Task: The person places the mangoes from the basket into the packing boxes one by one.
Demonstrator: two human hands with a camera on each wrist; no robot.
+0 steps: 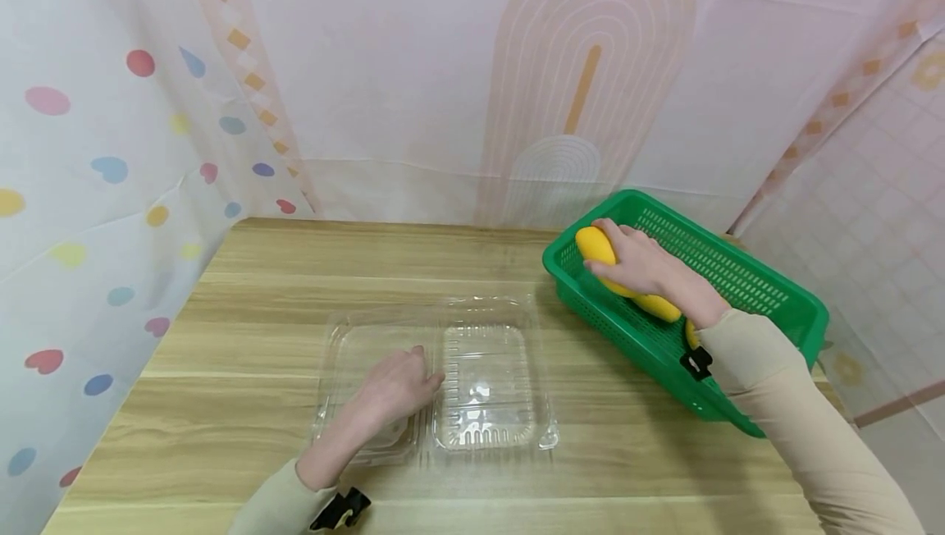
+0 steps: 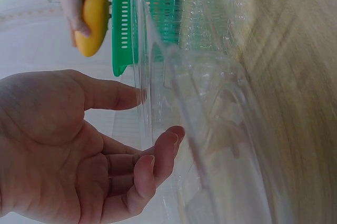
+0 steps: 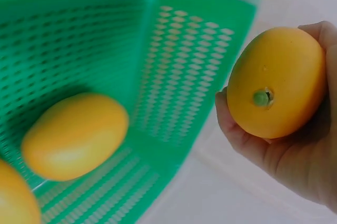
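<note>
My right hand (image 1: 638, 262) grips a yellow mango (image 3: 284, 71), its green stem end facing the right wrist camera. In the left wrist view this mango is above the rim of the green basket (image 2: 122, 50). More mangoes (image 3: 73, 137) lie inside the basket, partly hidden by my right arm in the head view. A clear plastic clamshell box (image 1: 487, 387) lies opened flat on the table. My left hand (image 1: 394, 387) is over its left half, close to the middle fold. Those fingers are loosely bent with nothing in the palm; whether they touch the plastic, I cannot tell.
The wood-grain table (image 1: 244, 313) ends at a patterned curtain (image 1: 399, 92) behind and at the left. The basket stands at an angle at the table's right side, with the clamshell box to its left. A black strap clip (image 1: 341, 510) hangs by my left wrist.
</note>
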